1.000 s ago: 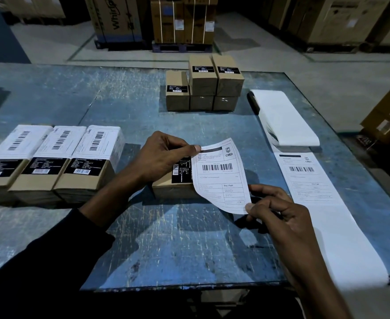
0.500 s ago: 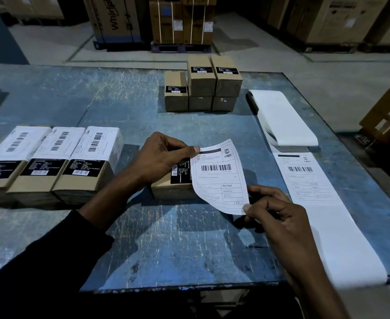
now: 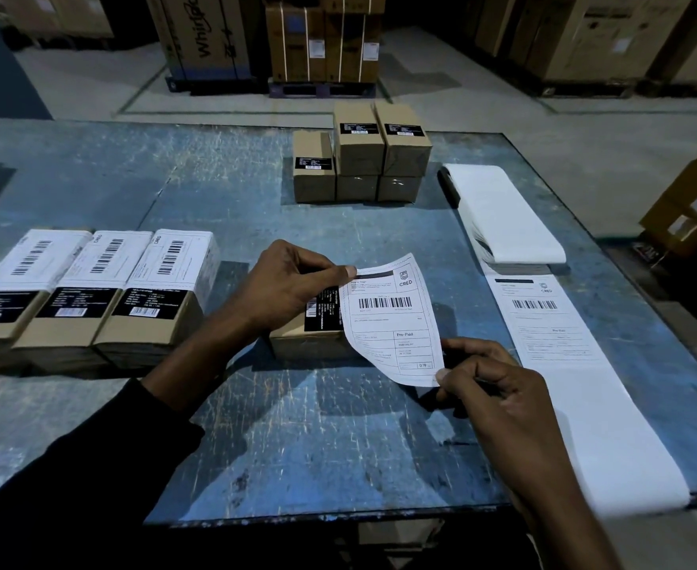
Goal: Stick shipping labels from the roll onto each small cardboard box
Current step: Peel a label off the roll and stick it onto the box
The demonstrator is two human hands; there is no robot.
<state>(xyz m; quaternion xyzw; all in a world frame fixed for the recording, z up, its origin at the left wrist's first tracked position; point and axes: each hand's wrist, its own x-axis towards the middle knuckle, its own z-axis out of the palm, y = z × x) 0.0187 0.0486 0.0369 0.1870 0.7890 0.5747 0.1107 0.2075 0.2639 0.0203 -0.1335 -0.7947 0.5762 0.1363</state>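
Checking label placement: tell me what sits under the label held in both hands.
Under the label sits a small cardboard box on the table; its black sticker and front face show. The label and left hand cover the rest of its top.

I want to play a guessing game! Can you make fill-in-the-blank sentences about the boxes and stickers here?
1. Both hands hold one peeled ____ above the small box.
2. The left hand pinches its ____ corner.
3. On the left, ____ boxes already wear white labels.
4. The label strip lies on the ____ side of the table.

Answers: label, top, three, right
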